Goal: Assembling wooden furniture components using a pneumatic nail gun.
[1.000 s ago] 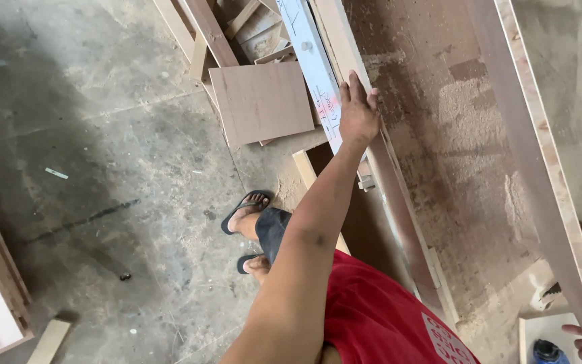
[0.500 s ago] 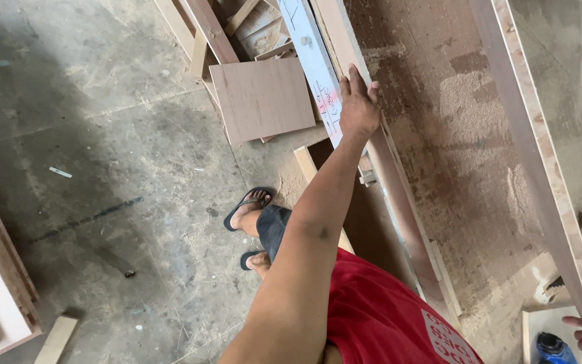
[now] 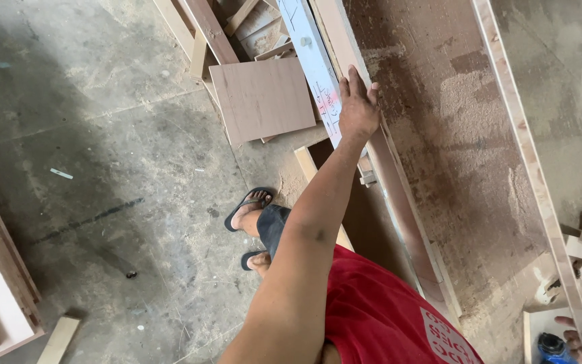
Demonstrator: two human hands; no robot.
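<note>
Left hand (image 3: pixel 357 106) flat on a long wooden strip (image 3: pixel 399 195), seen from the head camera.

Pressed palm-down with fingers spread, not gripping, on the strip's upper part, just beside a white ruler-like board (image 3: pixel 311 61) lying along the strip's left. Right hand (image 3: pixel 569 334) barely visible past the strip's lower end, near a blue-capped object (image 3: pixel 551 347); grip impossible to tell. Square plywood panel (image 3: pixel 263 99) left of the strip, on the concrete floor (image 3: pixel 89 168).

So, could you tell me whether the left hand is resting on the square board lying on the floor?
No, the left hand lies flat on the long plank at the bench edge, apart from the square board.
</note>
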